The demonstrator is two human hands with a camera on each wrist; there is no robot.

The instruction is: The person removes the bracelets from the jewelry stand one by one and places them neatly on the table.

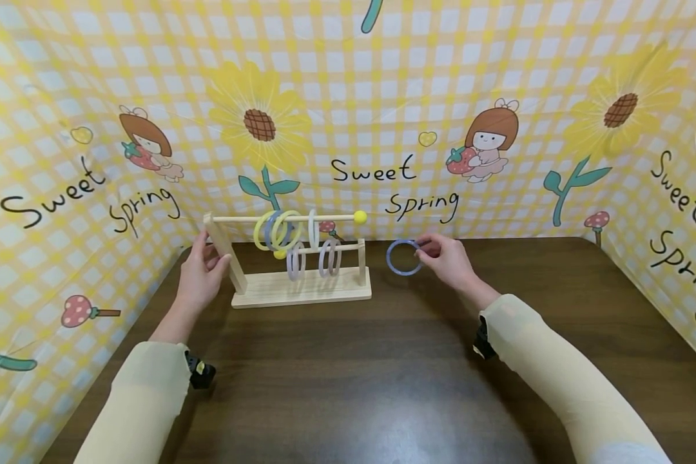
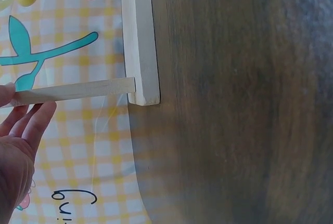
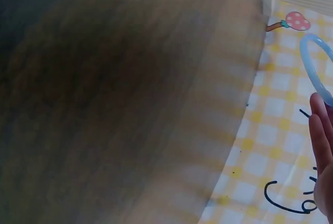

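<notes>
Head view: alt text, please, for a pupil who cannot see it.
A person's right hand holds a blue ring beside a wooden rack on a table; the left hand grips the rack's tall post. More rings hang on both bars.

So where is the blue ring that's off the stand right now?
In the head view, the blue ring is just right of centre, pinched by the right hand, to the right of the wooden stand and its yellow ball.

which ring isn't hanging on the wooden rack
The blue ring pinched in the right hand, held to the right of the wooden rack. The other rings all hang on the rack's two rods.
</notes>
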